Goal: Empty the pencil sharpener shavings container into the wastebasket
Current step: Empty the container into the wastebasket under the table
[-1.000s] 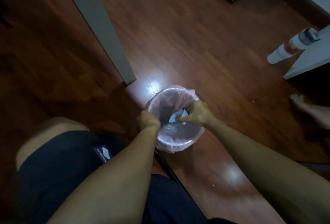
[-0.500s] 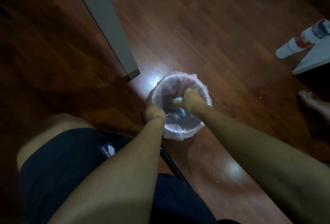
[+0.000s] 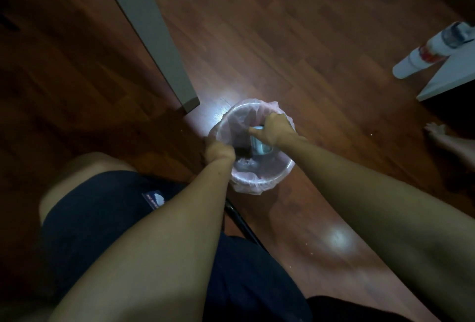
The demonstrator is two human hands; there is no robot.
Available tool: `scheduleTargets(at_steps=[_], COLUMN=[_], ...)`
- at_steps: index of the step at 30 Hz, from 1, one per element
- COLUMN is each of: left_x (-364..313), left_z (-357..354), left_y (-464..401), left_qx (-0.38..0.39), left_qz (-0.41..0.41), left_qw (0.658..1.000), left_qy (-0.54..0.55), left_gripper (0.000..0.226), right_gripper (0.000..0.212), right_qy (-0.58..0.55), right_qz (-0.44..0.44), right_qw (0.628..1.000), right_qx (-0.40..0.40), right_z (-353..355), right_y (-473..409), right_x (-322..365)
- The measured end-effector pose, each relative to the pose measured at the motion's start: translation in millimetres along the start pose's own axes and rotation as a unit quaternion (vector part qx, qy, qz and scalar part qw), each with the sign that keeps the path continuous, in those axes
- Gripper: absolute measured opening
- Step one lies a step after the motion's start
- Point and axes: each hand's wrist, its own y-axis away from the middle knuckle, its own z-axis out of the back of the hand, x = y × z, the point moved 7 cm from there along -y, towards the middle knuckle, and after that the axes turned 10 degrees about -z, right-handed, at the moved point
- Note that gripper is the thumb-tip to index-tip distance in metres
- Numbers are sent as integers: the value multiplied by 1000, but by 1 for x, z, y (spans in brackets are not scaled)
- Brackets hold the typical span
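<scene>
Seated person, both arms reaching down. Left hand (image 3: 218,153) clamps wastebasket (image 3: 259,183) near-left rim. Right hand (image 3: 273,129), wrist bent, grips pale shavings container (image 3: 259,145) inside basket mouth, w/ pink liner (image 3: 243,113).

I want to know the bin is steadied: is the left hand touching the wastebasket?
Touching. In the head view the left hand sits on the near-left rim of the wastebasket, fingers curled over the liner edge with no gap.
</scene>
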Motion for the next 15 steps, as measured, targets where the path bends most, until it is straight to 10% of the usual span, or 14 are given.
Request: scheduleTargets(at_steps=[15], left_x=[-114], left_z=[131], left_y=[79], left_qx=[-9], left_qz=[-127], left_qw=[992], left_qy=[-14], left_gripper=[43], right_gripper=[63], right_qy=[-99], right_qz=[15], right_qw=[993], right_qx=[-54], right_z=[154], right_y=[92], right_x=[74])
